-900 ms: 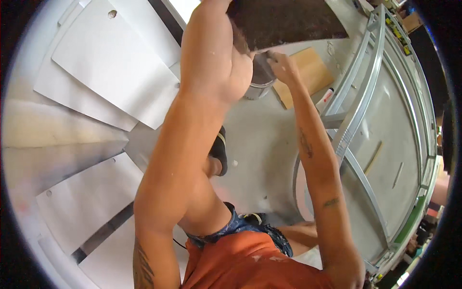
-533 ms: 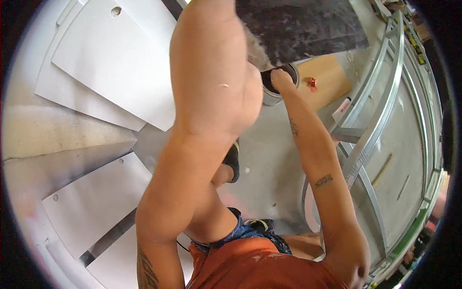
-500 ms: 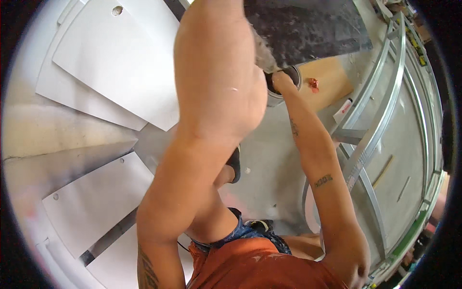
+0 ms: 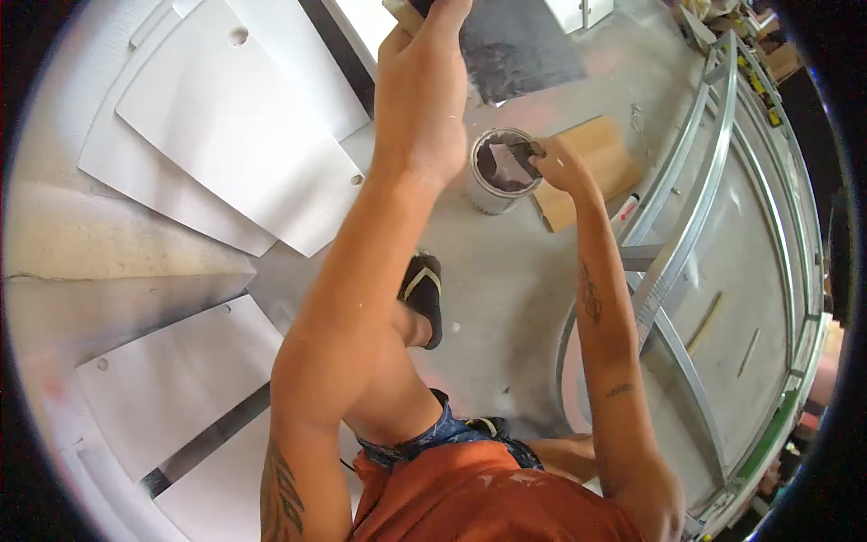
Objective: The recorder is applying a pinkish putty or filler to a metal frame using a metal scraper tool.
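My left hand (image 4: 423, 104) is raised close to the view at the top, its fingers closed round a black and tan grip (image 4: 403, 13) partly cut off by the frame edge. Beside it stretches a dark flat board (image 4: 522, 54) smeared with grey, apparently held by that grip. Lower and to the right, my right hand (image 4: 562, 168) is closed on a putty knife (image 4: 526, 161). The knife's blade is over the mouth of a round metal can (image 4: 492, 200) of grey-brown paste, whose rim and sides are smeared.
White panels (image 4: 226, 135) lie at the left. A piece of brown cardboard (image 4: 591, 158) is beside the can, near a white tube (image 4: 625, 208). A curved metal frame (image 4: 691, 217) runs along the right. My sandalled foot (image 4: 423, 303) stands on the grey floor (image 4: 497, 289).
My left forearm has moved away from the can, which is now plain to see. The dark board has shifted left and up. My right hand has risen from inside the can with the putty knife.
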Motion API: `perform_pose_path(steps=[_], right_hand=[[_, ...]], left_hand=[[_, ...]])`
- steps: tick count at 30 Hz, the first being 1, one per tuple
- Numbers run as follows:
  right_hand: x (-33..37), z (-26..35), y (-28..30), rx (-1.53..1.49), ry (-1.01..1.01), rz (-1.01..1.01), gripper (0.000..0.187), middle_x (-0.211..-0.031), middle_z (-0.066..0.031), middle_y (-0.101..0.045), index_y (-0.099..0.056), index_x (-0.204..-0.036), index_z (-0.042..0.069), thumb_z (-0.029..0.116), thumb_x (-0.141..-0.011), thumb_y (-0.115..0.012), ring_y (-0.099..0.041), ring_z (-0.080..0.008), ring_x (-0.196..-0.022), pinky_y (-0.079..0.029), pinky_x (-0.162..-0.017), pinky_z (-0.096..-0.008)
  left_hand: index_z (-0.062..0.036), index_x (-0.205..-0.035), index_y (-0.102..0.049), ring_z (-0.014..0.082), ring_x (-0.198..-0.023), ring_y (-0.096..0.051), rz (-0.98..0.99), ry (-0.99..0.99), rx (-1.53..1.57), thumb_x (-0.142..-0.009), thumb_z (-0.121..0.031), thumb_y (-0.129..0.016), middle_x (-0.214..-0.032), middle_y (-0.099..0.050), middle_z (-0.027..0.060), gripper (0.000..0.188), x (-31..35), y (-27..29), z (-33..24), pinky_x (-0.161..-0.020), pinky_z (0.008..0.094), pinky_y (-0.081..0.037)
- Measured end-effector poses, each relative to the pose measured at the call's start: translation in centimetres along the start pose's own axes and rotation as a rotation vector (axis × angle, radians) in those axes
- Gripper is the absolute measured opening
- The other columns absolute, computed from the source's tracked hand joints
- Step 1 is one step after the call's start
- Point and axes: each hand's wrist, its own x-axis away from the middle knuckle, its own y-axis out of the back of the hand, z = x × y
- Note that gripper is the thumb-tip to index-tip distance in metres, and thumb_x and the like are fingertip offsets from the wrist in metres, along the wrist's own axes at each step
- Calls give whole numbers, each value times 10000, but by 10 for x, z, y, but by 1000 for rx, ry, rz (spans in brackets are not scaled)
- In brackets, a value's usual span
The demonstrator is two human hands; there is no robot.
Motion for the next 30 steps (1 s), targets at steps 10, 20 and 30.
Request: perform_pose_path(steps=[10,20,30], right_hand=[[62,30,33,-592,18,-480,238,-920,-118,-695,-635,-1147,11,102,-931,-594,-619,-140,-857,-477,-801,-293],[127,92,88,-720,336,-857,211,-948,-18,-656,-644,-1145,17,104,-962,-584,-562,-79,-846,-461,-739,-235],[220,113,88,-581,568,-963,324,-1230,-208,-629,-651,-1184,95,-44,-894,-610,-635,-329,-1112,-513,-921,-390]], left_hand=[[79,-770,-646,308,-649,-636,423,433,-151,-939,-442,-542,-631,-595,224,558,6,2,46,-646,417,-480],[-51,-1129,-594,247,-866,-674,282,1008,896,-946,-359,-543,-923,-663,119,362,31,-22,30,-642,398,-600],[-88,-1113,-529,229,-853,-665,342,1077,1508,-928,-317,-555,-1006,-641,86,296,51,-20,-63,-684,376,-571]])
